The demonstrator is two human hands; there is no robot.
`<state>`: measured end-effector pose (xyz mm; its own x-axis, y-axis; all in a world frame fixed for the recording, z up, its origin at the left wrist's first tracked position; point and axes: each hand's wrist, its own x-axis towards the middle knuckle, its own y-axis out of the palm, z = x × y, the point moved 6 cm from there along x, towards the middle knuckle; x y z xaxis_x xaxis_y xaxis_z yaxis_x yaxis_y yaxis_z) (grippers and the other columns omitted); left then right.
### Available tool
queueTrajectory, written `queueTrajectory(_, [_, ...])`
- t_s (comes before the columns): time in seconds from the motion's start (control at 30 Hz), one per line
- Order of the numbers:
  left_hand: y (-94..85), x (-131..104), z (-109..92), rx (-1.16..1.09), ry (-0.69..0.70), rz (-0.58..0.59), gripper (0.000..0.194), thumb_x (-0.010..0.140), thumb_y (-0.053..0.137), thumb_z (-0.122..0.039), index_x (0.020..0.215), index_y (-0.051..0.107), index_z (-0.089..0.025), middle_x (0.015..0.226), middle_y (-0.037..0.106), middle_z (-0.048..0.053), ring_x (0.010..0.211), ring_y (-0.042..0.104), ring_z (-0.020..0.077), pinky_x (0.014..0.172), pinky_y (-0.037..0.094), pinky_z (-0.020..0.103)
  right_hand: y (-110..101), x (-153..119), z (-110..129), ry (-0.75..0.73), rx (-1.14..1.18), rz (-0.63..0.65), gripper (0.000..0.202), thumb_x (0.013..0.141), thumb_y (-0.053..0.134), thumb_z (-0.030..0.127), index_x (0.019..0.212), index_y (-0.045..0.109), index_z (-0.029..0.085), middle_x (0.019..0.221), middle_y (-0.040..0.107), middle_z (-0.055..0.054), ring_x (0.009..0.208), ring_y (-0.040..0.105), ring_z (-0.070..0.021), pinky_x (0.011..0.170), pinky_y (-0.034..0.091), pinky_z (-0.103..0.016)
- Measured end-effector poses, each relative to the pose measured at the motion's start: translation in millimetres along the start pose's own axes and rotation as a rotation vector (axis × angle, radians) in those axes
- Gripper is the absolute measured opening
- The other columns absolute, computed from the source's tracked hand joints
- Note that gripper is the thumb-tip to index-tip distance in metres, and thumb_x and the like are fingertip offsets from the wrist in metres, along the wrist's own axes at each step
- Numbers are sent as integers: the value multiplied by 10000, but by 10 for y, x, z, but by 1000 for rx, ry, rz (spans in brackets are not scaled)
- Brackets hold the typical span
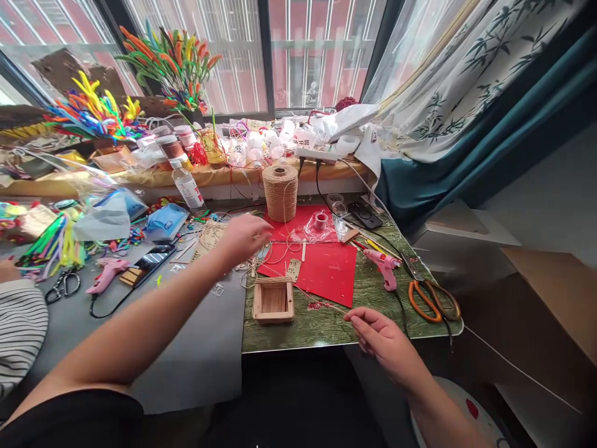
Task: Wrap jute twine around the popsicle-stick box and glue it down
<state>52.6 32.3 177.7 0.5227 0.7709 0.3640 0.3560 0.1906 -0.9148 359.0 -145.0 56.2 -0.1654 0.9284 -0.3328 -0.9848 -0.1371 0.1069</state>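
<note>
My left hand (246,235) hangs over the table's middle with its fingers bent, near loose twine; whatever its fingertips may hold is too small to make out. Between thumb and forefinger, my right hand (375,336) pinches the end of a thin twine (329,304) at the table's front edge. A small open wooden box (273,300) sits left of that hand, twine around its rim. Behind it stands a large twine spool (280,194). Red sheets (326,267) lie on the green table, with a small printed paper piece (293,269) on them.
Orange-handled scissors (431,300) and a pink glue gun (385,266) lie at the right. Another glue gun (108,274), a phone (156,256) and a bottle (187,186) are at the left. A person's striped sleeve (21,323) shows at the far left.
</note>
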Motion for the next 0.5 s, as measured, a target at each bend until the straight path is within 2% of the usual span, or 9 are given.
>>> queueTrajectory(0.03, [156,-63,-378,-26,105,72,349,999,574,-541,1171,705,-266,1159,764,33,1094,658,220,995,452,388,112,22,37,-9,35,15,484,865,739,649,1009,695,189,584,369,78,506,280,-90,486,234,-237])
queueTrajectory(0.07, [301,-157,-780,-49,263,169,428,973,610,-575,1256,670,-259,1199,757,59,1112,665,241,989,460,398,207,38,91,-25,56,27,474,864,745,641,1006,698,191,589,374,74,507,283,-91,486,239,-238])
queueTrajectory(0.13, [459,-343,-1375,-53,428,276,436,968,627,-567,1232,668,-223,1039,778,92,969,702,261,898,484,412,331,53,216,-66,65,40,455,874,742,629,1002,707,194,600,386,67,514,291,-93,489,249,-242])
queueTrajectory(0.2, [489,-455,-1653,-61,536,334,154,1000,619,-367,1024,704,-241,802,752,41,778,692,227,776,468,381,351,46,316,-99,44,45,448,878,744,622,1003,713,193,614,405,60,527,304,-94,500,253,-246])
queueTrajectory(0.23, [471,-455,-1642,-69,563,344,96,990,620,-292,974,704,-248,766,738,28,755,682,218,750,456,371,325,38,339,-104,25,45,452,875,749,623,1004,714,191,622,417,56,535,312,-95,503,252,-246])
queueTrajectory(0.3, [405,-326,-1322,-66,540,337,111,966,620,-234,1004,719,-267,818,748,26,808,680,214,757,451,362,226,18,323,-86,-26,45,470,860,761,632,1012,714,191,638,436,50,552,330,-100,507,257,-246])
queueTrajectory(0.33, [362,-198,-1013,-29,444,312,150,978,591,-225,1002,732,-269,824,745,26,809,673,207,760,455,357,168,8,289,-70,-55,50,479,855,762,638,1017,713,190,647,441,48,562,339,-103,511,263,-245])
queueTrajectory(0.43, [140,151,221,114,-83,194,164,989,606,-286,949,754,-227,941,740,37,939,664,197,871,494,347,16,-13,128,-8,-100,72,489,879,728,650,1033,707,186,658,434,51,570,331,-101,518,258,-238])
queueTrajectory(0.5, [-58,210,834,154,-240,124,202,1012,594,-282,1001,742,-144,1024,725,85,1007,664,225,933,522,410,-52,-20,27,23,-70,71,491,894,704,653,1038,698,183,653,423,57,558,315,-94,516,236,-232])
